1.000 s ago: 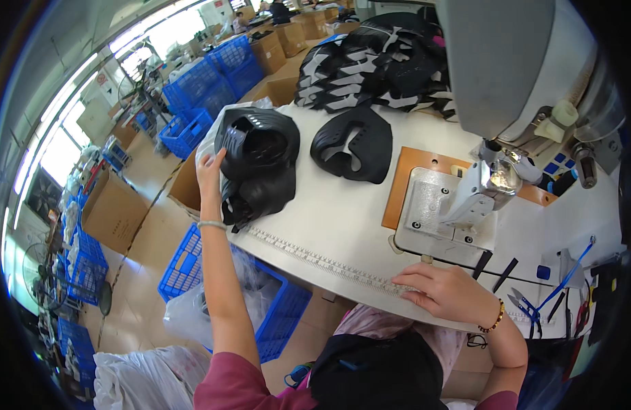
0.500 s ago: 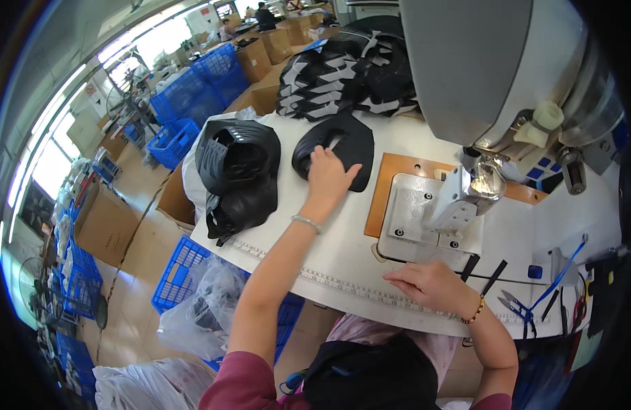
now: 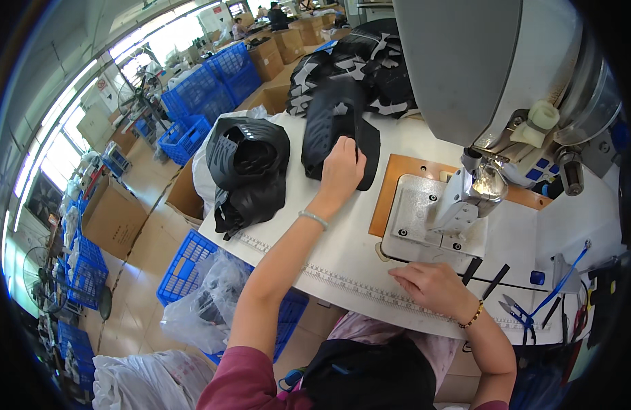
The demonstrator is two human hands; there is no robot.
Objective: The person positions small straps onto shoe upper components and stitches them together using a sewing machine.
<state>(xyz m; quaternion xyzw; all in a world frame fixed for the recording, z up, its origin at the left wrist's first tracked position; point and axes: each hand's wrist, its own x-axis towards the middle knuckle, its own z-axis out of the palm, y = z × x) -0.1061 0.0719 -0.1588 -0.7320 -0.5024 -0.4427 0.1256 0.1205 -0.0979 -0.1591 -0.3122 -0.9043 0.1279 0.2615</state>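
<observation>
My left hand (image 3: 343, 167) is closed on the near edge of a black shoe upper (image 3: 322, 130), whose raised far part is smeared by motion. Under and beside it, a flat black piece (image 3: 371, 154) shows on the white table (image 3: 315, 232). My right hand (image 3: 435, 287) rests at the table's front edge, fingers drawn together, with nothing visible in them. It lies just in front of the sewing machine's metal plate (image 3: 414, 222). Left of my left hand, black shoe uppers (image 3: 250, 154) are stacked, their openings facing up.
The sewing machine head (image 3: 459, 61) looms at the right. A heap of black and grey pieces (image 3: 377, 61) lies at the back. Thread snips (image 3: 517, 307) and a blue cord (image 3: 558, 283) sit at right. A blue crate (image 3: 185, 266) with plastic bags stands below the table's left edge.
My left hand has gone from lying spread over the black upper to gripping its near edge, and the upper's far part has come up. My right hand keeps its pose.
</observation>
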